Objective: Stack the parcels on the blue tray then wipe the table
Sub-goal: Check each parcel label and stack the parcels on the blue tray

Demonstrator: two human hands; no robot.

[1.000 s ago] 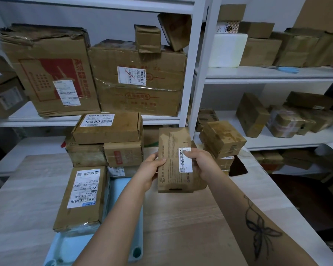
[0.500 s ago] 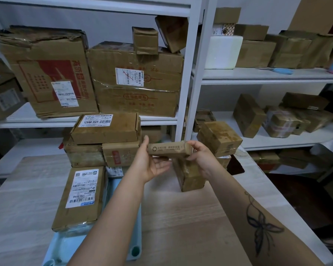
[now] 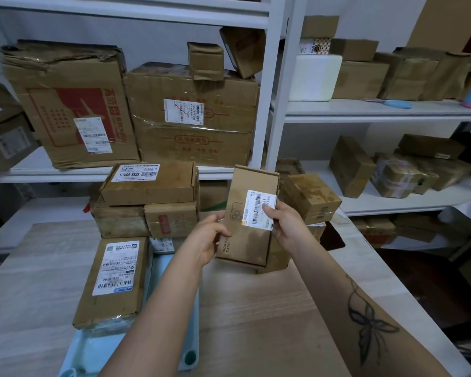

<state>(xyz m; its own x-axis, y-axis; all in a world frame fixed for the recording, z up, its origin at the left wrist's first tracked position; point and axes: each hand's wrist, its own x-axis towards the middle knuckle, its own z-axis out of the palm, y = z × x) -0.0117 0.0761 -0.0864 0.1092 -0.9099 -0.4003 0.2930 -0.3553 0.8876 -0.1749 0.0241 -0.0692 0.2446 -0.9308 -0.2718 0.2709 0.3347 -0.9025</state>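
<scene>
The flat carton [image 3: 150, 183] atop the stack carries a white label reading "12V4A-5525". The slim box [image 3: 249, 213] held in both hands shows "MOBILE CASE" printed along its lower left edge. The long parcel [image 3: 114, 278] lying on the blue tray [image 3: 172, 278] has a label with "501" legible.

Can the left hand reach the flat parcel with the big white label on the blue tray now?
Probably not yet: the left hand helps hold the slim parcel with the right hand. Once free, the flat parcel lies near, with nothing between.
</scene>
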